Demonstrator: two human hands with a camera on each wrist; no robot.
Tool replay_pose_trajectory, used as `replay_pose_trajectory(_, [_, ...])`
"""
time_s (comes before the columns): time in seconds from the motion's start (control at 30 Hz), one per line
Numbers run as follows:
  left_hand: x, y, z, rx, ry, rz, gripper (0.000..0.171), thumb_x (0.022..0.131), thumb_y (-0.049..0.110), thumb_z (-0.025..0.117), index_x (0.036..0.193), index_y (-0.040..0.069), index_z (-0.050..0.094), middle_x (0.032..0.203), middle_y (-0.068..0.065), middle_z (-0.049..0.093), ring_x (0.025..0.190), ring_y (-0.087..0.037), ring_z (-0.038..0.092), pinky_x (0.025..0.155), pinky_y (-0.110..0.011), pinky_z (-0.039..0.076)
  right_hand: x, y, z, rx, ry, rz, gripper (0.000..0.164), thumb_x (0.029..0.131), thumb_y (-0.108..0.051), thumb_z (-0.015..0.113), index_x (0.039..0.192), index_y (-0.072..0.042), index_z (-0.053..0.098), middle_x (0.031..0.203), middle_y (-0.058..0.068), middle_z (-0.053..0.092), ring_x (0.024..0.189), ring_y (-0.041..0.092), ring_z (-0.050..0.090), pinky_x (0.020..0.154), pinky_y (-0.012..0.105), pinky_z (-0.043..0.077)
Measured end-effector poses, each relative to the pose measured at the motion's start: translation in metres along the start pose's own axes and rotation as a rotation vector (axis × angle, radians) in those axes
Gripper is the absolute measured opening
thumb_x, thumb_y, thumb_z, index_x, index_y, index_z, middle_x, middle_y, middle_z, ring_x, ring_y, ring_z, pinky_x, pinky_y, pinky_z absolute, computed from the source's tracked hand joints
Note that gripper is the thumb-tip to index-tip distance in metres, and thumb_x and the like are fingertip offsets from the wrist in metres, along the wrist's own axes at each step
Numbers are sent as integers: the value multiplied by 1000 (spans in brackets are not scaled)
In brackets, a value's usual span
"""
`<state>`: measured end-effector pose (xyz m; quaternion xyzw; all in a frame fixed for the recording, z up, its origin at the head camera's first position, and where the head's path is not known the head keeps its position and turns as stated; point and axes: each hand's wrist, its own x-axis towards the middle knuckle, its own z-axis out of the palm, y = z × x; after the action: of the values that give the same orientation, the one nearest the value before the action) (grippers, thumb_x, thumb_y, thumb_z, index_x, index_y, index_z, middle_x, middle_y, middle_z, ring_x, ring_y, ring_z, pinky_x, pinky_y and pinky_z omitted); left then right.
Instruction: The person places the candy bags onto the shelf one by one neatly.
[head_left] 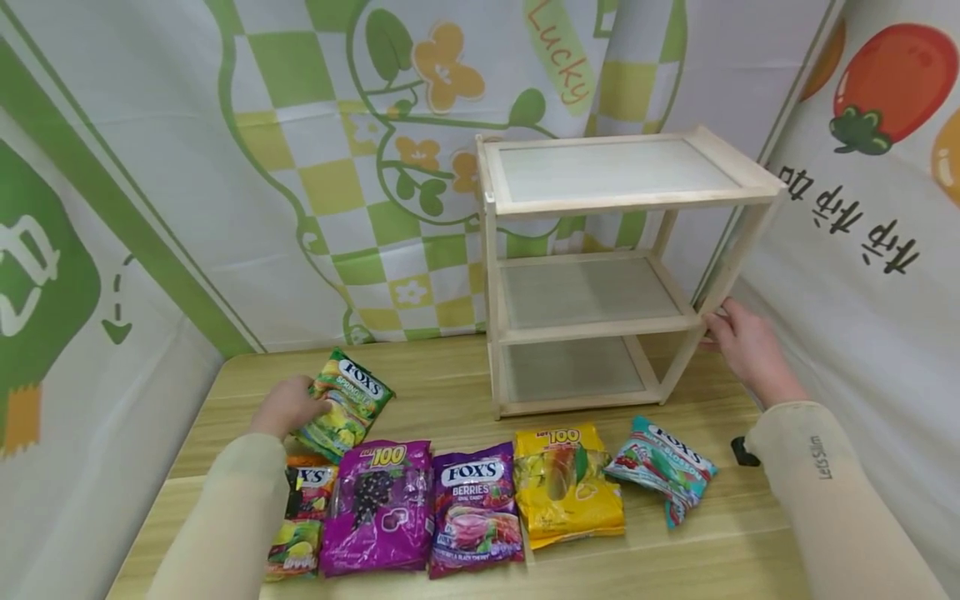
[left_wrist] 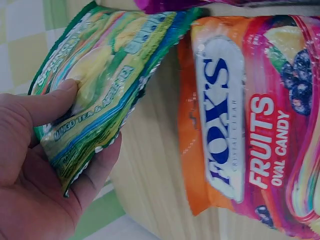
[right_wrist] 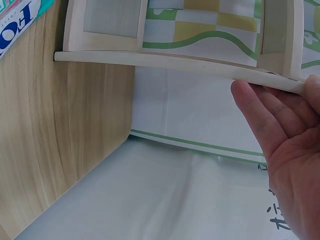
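My left hand (head_left: 288,406) grips a green Fox's candy bag (head_left: 348,398) by its edge, tilted above the table. In the left wrist view, the thumb lies on the front of that green bag (left_wrist: 100,75), with the fingers behind it. On the right, my right hand (head_left: 752,350) holds the side post of a three-level wooden shelf (head_left: 630,204). The right wrist view shows the fingertips of my right hand (right_wrist: 285,117) against the outer side of the post (right_wrist: 200,66), the thumb partly cut off at the frame's edge.
Along the table (head_left: 442,375) lie an orange Fox's fruits bag (head_left: 300,521), a magenta Lot 100 bag (head_left: 380,508), a purple Fox's berries bag (head_left: 476,512), a yellow Lot 100 bag (head_left: 567,487) and a teal Fox's bag (head_left: 663,467). Printed curtains (head_left: 300,192) stand behind and beside.
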<state>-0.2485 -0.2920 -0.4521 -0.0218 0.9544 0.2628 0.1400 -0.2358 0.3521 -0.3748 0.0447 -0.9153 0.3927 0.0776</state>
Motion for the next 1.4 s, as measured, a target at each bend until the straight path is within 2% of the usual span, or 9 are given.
replay_pose_trajectory(0.13, [-2,7,-6,-9,-20,14,60,96,17,66,134,-24,45,103,-29,66,76,-24,66,71,-40,61,0,1,0,2,-2,4,45,113,-22,34,143,10,42,135,40,52,117,54,60,85,39,59])
replay_pose_trajectory(0.33, [-7,16,-13,-49,-33,26,64,96,15,67,137,-26,40,106,-31,65,77,-25,66,72,-39,61,1,1,1,-16,3,9,46,113,-24,34,143,9,43,134,40,53,115,53,62,85,44,58])
replay_pose_trajectory(0.5, [-9,19,-14,-23,4,50,56,98,15,65,132,-25,47,106,-32,65,78,-26,65,73,-42,60,0,2,1,-13,2,5,46,113,-24,35,143,10,43,135,41,53,114,53,62,85,43,59])
replay_pose_trajectory(0.67, [-13,20,-16,-18,50,54,50,99,16,64,127,-24,52,98,-28,67,72,-23,63,66,-39,58,-1,2,0,-27,9,-7,43,113,-23,35,140,10,45,132,41,55,109,53,65,83,42,60])
replay_pose_trajectory(0.8, [-17,21,-17,-49,73,40,48,99,17,63,124,-23,54,92,-23,68,70,-21,63,63,-36,57,-1,2,1,-18,11,-13,43,113,-22,35,138,11,45,131,42,55,109,53,65,82,40,61])
replay_pose_trajectory(1.07, [-24,22,-21,-146,117,-22,53,100,19,63,133,-21,50,93,-22,69,71,-21,64,65,-35,58,-1,1,2,-26,10,-11,42,113,-23,35,138,10,45,131,42,55,110,53,64,82,42,60])
replay_pose_trajectory(1.4, [-28,12,-22,-293,189,-79,57,102,23,62,137,-20,48,97,-23,69,74,-19,64,64,-28,55,-2,0,1,-14,-3,-12,44,113,-24,34,140,10,44,132,41,54,112,54,63,82,35,61])
